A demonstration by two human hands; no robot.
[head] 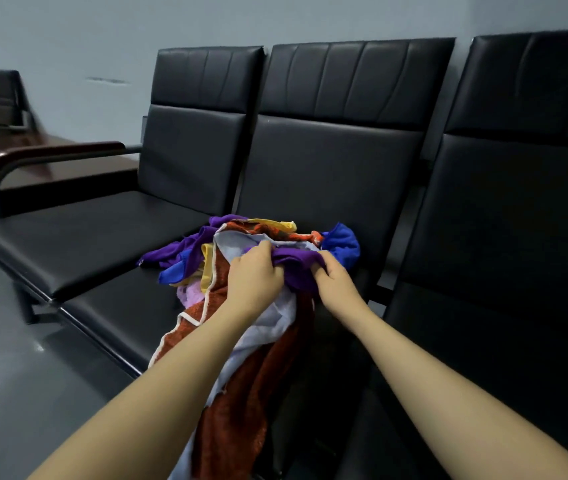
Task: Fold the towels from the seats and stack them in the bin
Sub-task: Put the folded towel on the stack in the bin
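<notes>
We grip the purple towel (295,263) atop the pile on the middle seat (130,306), left hand (253,278) at 9 o'clock, right hand (332,280) at 3, fingers curled. It looks soft and light; we judge its corners the best hold.

The premises appeared to be a waiting room. A row of joined black padded seats (327,174) stood against a plain grey wall (102,36), with a metal armrest (57,155) at its left end and a polished floor (16,375) in front.

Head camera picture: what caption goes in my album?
Both hands grip a purple towel atop a colourful pile on black seats.
</notes>
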